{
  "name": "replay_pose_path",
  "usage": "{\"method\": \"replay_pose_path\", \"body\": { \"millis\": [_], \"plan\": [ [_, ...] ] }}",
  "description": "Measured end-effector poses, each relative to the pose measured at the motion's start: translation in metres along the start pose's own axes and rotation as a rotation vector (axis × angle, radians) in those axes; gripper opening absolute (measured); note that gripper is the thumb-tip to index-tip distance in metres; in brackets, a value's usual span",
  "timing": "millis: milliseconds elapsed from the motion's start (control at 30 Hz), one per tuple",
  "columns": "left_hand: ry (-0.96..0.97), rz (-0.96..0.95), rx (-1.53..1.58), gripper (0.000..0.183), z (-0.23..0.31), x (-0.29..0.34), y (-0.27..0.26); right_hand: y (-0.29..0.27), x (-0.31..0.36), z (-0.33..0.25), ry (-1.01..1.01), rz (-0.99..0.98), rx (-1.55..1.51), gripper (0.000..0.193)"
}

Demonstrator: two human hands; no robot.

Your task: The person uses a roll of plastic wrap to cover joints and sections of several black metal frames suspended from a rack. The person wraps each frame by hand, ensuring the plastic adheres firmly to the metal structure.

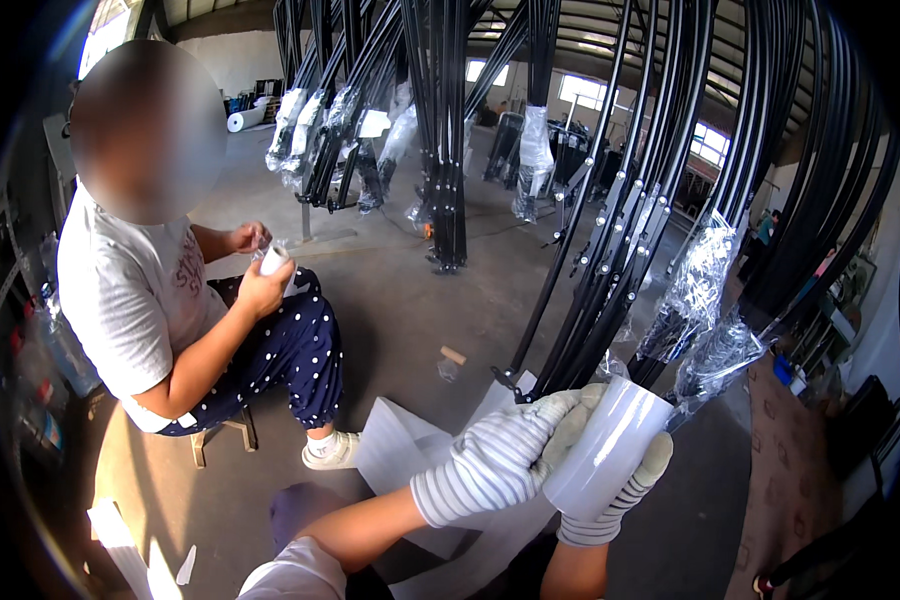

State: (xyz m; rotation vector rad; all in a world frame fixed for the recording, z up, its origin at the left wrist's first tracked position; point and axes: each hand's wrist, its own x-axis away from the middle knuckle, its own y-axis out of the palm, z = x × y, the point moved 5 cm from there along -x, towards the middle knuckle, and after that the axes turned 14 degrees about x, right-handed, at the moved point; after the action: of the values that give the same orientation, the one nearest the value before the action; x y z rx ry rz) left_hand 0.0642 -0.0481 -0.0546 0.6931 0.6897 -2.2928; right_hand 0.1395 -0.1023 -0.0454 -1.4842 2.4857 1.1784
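My right hand (632, 497), in a striped knit glove, is wrapped around a roll of clear stretch film (610, 450). The roll is tilted, and its near side hides most of those fingers. My left hand (505, 455), gloved the same way, is closed just left of the roll, its fingertips partly behind it. What those fingers grip is hidden. Right above both hands are the lower ends of a bundle of black metal rods (600, 255) with small bright fittings. Beside it, another bundle's end is wrapped in crinkled clear film (705, 290).
A co-worker (150, 290) sits on a low stool at the left, holding a small white roll (275, 262). White sheets (405, 440) lie on the floor below my arms. A cardboard tube (453, 355) lies farther off. More rod bundles (445, 130) hang ahead, several with film-wrapped ends.
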Motion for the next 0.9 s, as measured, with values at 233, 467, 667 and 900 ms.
{"method": "replay_pose_path", "body": {
  "millis": [233, 467, 667, 900],
  "plan": [
    [0.044, 0.012, -0.041, 0.056, 0.004, 0.000, -0.002, 0.005, -0.001, -0.005, -0.025, -0.190, 0.068, 0.079],
    [0.121, 0.076, 0.064, 0.042, 0.009, 0.000, -0.005, 0.015, -0.001, -0.006, -0.074, -0.405, 0.025, 0.070],
    [0.099, 0.068, -0.063, 0.041, 0.001, 0.005, -0.004, 0.003, -0.003, 0.006, -0.016, -0.192, -0.011, 0.081],
    [0.145, 0.107, -0.015, 0.039, 0.002, 0.006, -0.004, 0.002, -0.003, 0.008, -0.022, -0.209, 0.003, 0.080]
  ]
}}
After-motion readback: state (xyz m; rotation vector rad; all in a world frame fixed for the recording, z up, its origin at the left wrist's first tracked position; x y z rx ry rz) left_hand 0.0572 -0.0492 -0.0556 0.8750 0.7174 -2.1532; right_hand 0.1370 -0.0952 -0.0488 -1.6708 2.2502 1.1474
